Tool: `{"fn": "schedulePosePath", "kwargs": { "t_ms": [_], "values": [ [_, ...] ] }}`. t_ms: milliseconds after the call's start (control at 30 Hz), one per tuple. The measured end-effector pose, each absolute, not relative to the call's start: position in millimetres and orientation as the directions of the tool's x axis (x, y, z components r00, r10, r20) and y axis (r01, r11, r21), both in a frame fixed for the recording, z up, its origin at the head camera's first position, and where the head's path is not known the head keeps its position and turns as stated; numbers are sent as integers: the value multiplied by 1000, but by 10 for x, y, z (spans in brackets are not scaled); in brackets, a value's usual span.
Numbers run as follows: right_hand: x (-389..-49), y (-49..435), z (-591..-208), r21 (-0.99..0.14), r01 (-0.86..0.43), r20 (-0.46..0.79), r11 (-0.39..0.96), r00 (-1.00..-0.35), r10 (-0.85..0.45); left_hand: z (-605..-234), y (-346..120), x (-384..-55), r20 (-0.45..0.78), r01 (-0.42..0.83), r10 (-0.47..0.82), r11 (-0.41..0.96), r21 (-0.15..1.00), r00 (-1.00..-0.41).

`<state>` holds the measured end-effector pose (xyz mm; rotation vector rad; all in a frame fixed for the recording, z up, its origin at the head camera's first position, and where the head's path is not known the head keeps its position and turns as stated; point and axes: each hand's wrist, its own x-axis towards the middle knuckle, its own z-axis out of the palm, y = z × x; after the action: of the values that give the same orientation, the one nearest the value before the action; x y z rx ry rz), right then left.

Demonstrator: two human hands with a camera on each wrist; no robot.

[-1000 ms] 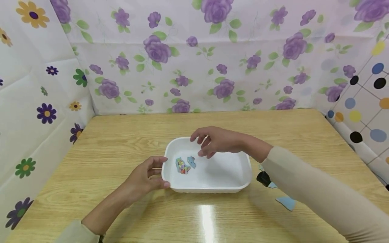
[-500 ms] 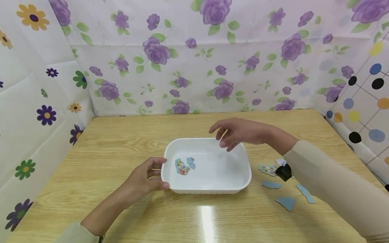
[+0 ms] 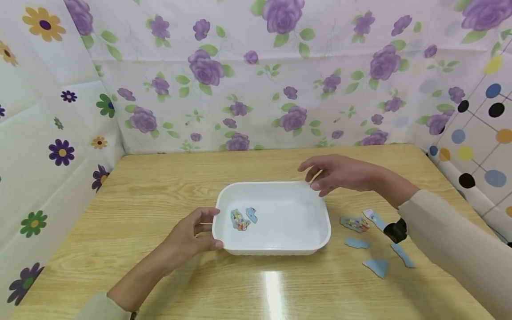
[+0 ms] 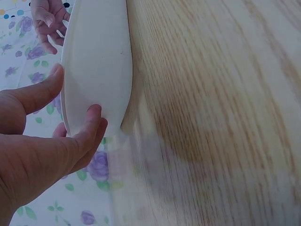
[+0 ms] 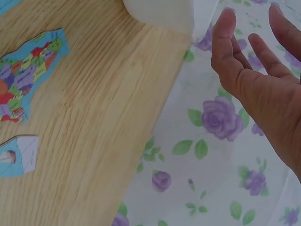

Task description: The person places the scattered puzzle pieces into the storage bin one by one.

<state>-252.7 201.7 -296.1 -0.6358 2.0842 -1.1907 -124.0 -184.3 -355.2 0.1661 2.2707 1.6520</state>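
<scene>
My left hand [image 3: 190, 240] holds the left end of a white plastic tray [image 3: 272, 251], fingers and thumb spread along its side. In the left wrist view, that hand [image 4: 51, 136] curves against the tray's outer wall [image 4: 99, 66]. Inside the tray lie a colourful map puzzle piece [image 3: 239, 220] and a small blue piece [image 3: 251, 214], side by side. Above the tray's far right corner hovers my right hand [image 3: 340, 173], fingers loosely bent and apart, nothing between them. The right wrist view shows this hand [image 5: 263, 70] holding nothing.
Right of the tray, several puzzle pieces lie on the wooden table [image 3: 160, 191]: a map piece [image 3: 354, 224], a white-and-blue one [image 3: 374, 218], and plain blue ones, including a triangular piece [image 3: 377, 267]. A floral cloth [image 3: 240, 89] hangs behind the table.
My right hand has moved right, from over the tray's middle to its far right corner, uncovering the pieces on the right. My left hand and the tray have stayed in place.
</scene>
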Motion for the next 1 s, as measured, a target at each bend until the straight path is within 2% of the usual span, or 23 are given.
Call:
{"fn": "schedulePosePath", "kwargs": {
  "t_ms": [167,500,733,1000],
  "values": [
    [-2525,2175,-2929,-866,-122,-276,484,-691,-668,-3543,-1848,-1245,-198,-104,275,323,941,-941],
    [-2421,2615,-2958,-859,-156,-195,487,-780,-595,-3547,-1853,-1239,-195,-96,283,327,940,-939],
    [-2332,2824,-2996,-867,-144,-196,478,-783,-591,-3551,-1851,-1246,-198,-99,290,324,941,-936],
    [-2297,2963,-3038,-799,-143,-272,585,-781,-563,-3544,-1841,-1239,-208,-112,272,327,938,-940]
  ]
}}
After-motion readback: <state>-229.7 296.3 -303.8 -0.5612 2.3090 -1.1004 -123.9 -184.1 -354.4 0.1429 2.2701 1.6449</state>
